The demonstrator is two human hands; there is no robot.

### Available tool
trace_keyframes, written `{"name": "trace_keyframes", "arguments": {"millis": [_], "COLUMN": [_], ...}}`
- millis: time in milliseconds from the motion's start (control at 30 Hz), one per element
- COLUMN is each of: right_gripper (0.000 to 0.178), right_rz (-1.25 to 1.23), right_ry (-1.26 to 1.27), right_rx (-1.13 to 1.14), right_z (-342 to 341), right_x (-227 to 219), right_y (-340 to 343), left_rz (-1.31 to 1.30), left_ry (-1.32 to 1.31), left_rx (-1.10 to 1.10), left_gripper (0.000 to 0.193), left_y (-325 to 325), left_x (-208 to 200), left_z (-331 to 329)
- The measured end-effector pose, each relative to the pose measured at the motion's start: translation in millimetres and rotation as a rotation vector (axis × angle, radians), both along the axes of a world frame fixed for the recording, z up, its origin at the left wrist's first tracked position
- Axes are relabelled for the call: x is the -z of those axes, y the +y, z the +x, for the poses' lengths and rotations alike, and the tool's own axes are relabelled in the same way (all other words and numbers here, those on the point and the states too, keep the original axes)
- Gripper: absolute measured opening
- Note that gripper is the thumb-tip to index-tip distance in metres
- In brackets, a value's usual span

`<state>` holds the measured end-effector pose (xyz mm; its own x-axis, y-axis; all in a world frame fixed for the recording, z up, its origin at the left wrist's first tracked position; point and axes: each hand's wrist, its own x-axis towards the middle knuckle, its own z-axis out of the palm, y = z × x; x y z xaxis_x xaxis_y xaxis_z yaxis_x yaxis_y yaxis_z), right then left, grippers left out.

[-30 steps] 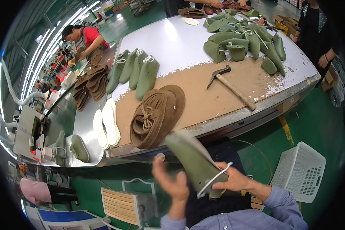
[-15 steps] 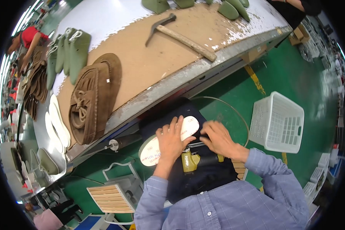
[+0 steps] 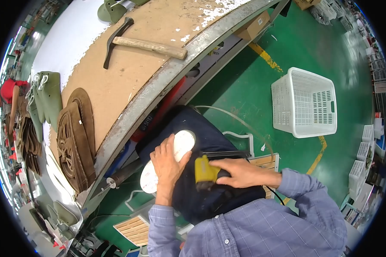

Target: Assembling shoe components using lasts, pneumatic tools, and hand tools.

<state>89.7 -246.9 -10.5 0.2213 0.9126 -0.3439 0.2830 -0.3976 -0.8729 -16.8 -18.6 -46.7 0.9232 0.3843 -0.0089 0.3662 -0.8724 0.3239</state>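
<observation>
On my lap, my left hand is closed round a shoe last with a white insole lying sole-up over it. The insole's two ends show beyond my fingers; its middle is covered by the hand. My right hand grips a yellow and black staple gun by its handle. The gun's yellow head points toward the last, a short gap from it, and looks slightly blurred. Dark cloth covers my legs beneath both things.
A hammer lies on the workbench. Brown suede moccasin uppers, white insoles and green lasts sit at its left end. A white plastic basket stands on the green floor. A hose curves behind my lap.
My right hand has taken hold of the staple gun, which lay on my lap, and lifted it toward the last. My left hand keeps the last. The view has turned to the right.
</observation>
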Motion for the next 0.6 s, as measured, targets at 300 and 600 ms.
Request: {"name": "trace_keyframes", "arguments": {"millis": [300, 600], "right_gripper": [0.093, 0.093], "right_rz": [0.084, 0.033], "right_ry": [0.263, 0.024], "right_rx": [0.408, 0.122], "right_z": [32, 21], "right_x": [-26, -11], "right_y": [-16, 34], "left_rz": [0.034, 0.039], "left_ry": [0.031, 0.026], "left_rx": [0.004, -0.003], "left_gripper": [0.079, 0.077], "left_y": [-7, -6], "left_x": [2, 5], "left_z": [9, 10]}}
